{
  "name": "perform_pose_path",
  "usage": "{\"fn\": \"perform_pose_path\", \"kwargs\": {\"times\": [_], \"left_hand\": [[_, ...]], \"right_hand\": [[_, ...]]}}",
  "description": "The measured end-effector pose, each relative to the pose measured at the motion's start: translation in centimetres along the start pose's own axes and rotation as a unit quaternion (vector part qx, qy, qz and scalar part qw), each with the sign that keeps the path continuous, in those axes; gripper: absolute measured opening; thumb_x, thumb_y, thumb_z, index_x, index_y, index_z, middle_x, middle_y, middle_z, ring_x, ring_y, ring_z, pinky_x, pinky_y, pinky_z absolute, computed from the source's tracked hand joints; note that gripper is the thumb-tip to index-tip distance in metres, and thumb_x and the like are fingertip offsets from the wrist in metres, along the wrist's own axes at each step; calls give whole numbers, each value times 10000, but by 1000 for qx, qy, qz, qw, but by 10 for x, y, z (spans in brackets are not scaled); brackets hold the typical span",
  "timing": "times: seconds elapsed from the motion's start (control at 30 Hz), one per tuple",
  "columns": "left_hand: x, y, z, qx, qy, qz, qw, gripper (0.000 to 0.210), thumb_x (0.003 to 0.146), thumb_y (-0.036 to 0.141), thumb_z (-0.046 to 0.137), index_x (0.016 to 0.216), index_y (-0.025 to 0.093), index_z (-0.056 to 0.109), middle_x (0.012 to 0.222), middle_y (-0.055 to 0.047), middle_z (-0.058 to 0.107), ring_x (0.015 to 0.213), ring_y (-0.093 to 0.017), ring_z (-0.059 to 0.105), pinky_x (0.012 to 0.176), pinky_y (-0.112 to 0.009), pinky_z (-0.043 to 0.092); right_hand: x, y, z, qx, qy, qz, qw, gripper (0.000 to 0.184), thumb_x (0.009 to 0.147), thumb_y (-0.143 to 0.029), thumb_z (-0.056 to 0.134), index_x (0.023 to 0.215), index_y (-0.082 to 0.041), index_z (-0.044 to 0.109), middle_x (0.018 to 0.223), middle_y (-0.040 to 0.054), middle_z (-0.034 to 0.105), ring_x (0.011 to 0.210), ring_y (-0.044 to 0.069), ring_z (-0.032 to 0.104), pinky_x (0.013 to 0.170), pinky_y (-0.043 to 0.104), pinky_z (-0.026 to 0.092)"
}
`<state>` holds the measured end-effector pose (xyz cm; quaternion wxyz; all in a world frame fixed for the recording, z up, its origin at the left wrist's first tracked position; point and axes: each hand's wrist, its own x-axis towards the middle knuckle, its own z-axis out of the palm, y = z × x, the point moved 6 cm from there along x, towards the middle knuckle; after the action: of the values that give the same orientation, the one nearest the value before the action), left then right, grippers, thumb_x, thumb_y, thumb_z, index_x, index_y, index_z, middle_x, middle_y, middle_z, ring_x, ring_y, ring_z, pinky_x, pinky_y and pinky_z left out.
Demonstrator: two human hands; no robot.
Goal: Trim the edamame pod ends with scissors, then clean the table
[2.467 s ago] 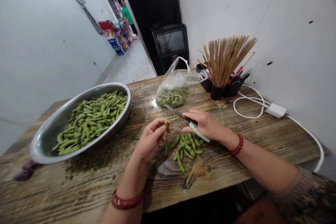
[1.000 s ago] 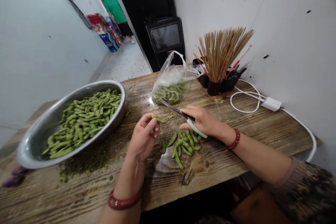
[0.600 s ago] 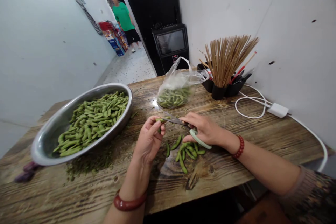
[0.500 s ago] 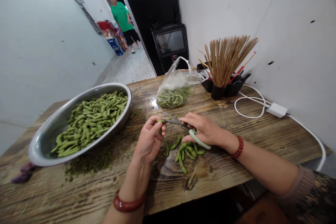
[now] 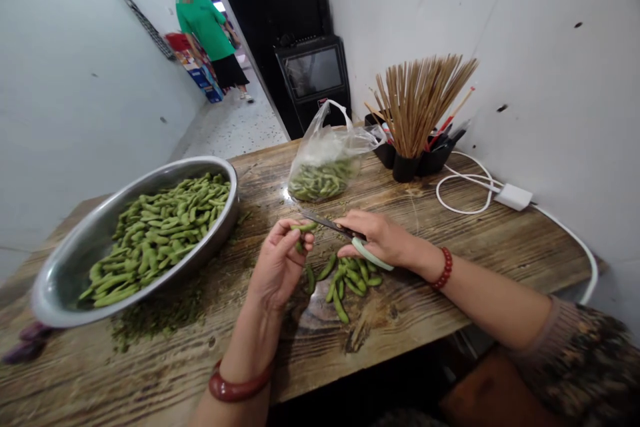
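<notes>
Between the thumb and fingers of my left hand [image 5: 277,260] is a green edamame pod [image 5: 303,227]; a second pod shows lower, partly hidden by the fingers. My right hand [image 5: 375,237] grips a pair of scissors [image 5: 361,247] with pale green handles. The blades point left, just above the held pod, and look closed together. On the table below my right hand lies a small pile of edamame pods [image 5: 353,279]. To the left, a large metal basin [image 5: 50,293] holds many more pods [image 5: 160,230].
A clear plastic bag of pods [image 5: 323,177] stands behind my hands. Farther right are a black holder [image 5: 406,169] with wooden skewers [image 5: 417,107] and a white cable with an adapter [image 5: 514,197]. Trimmed scraps [image 5: 155,320] lie beside the basin. A person in green [image 5: 207,27] is at the doorway.
The scissors have come away from the held pod and their blades have closed. The person in green has come closer. The whole view has shifted slightly.
</notes>
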<state>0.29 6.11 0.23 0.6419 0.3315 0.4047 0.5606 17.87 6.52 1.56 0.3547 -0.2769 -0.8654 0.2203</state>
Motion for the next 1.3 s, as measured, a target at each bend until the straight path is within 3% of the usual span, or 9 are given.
{"fn": "perform_pose_path", "kwargs": {"times": [0.17,0.27,0.37,0.5,0.63,0.83,0.93,1.13,1.3], "left_hand": [[4,9,-7,-33,13,-2,999,161,675,194,714,798,189,611,833,-21,664,783,-149,635,756,-288,543],[4,7,-6,-21,8,-29,999,119,718,253,687,792,191,616,678,23,564,574,-92,540,528,-200,483],[0,4,2,125,-24,-17,992,99,748,275,686,776,193,640,558,54,452,433,-54,359,388,-155,277],[-8,0,23,426,-116,73,894,78,733,262,705,728,185,693,630,-8,575,590,-119,500,573,-223,392],[-13,-15,34,561,-197,123,794,112,723,294,716,792,206,708,625,-10,579,618,-154,516,617,-260,378],[-9,-24,24,633,-210,140,732,69,766,180,608,799,206,663,722,-16,605,681,-162,521,637,-268,361],[-4,-10,15,613,-136,146,765,43,742,171,607,772,191,629,681,7,558,656,-147,492,630,-260,358],[-3,6,-1,305,-21,42,951,178,724,272,695,797,178,562,690,33,516,533,-74,402,496,-195,311],[-8,4,5,186,-14,2,983,296,696,268,745,933,162,602,759,15,558,476,-30,365,419,-163,222]], "right_hand": [[2,18,-14,-34,60,37,997,389,837,-433,644,1098,-150,589,877,65,588,777,182,545,713,288,449],[3,25,-22,-42,93,57,993,402,840,-441,637,1103,-139,591,841,49,574,749,170,539,706,278,442],[4,26,-26,-40,106,60,992,422,836,-444,642,1108,-125,594,828,46,572,744,168,541,708,277,439],[4,25,-24,-38,104,56,992,413,833,-435,648,1096,-120,603,826,46,575,743,167,544,705,275,437],[3,23,-21,-40,104,44,993,411,828,-406,663,1115,-120,597,839,49,576,749,168,542,701,269,434],[3,22,-20,-37,101,44,993,403,815,-391,682,1093,-111,602,831,53,583,744,169,542,692,271,438],[4,20,-21,-38,98,46,993,392,830,-397,662,1087,-106,606,820,57,584,738,171,542,686,275,439],[3,17,-18,-23,99,37,994,415,820,-392,677,1125,-123,594,864,70,611,776,182,567,716,292,456],[1,13,-11,-19,55,26,998,427,806,-411,687,1119,-134,598,897,75,611,802,190,564,734,308,466]]}}
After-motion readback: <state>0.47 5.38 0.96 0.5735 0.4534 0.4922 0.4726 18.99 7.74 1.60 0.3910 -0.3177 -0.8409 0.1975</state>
